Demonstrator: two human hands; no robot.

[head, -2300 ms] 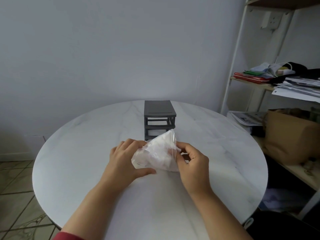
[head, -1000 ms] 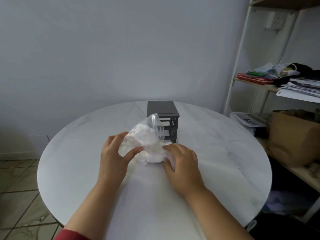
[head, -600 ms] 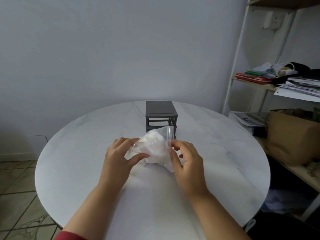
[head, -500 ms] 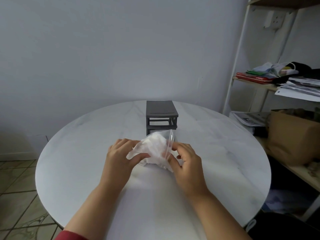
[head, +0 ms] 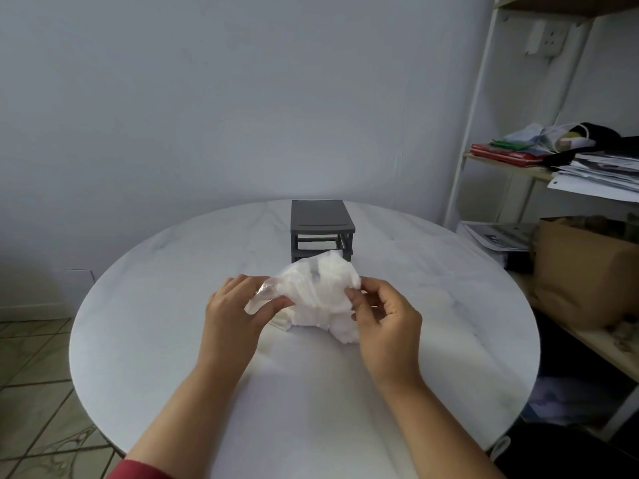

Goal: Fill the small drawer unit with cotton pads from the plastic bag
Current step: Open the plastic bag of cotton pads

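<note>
The round white marble-look bench [head: 138,323] carries the same few things as a moment ago, and the small dark grey plastic drawer unit [head: 320,221] has not moved from the far middle of it, its drawers not yet touched. What has changed is the clear plastic bag of white cotton pads [head: 316,292]: half a second back it stood bunched and tall between the hands, and now it is pulled wider and lower, just in front of the unit. The left hand [head: 235,316] is pinched shut on the bag's left edge, thumb over the film. The right hand [head: 387,319] has its fingertips closed on the right side, the other fingers curled loosely. To me this looks like the mouth being worked open, so filling has not started yet
</note>
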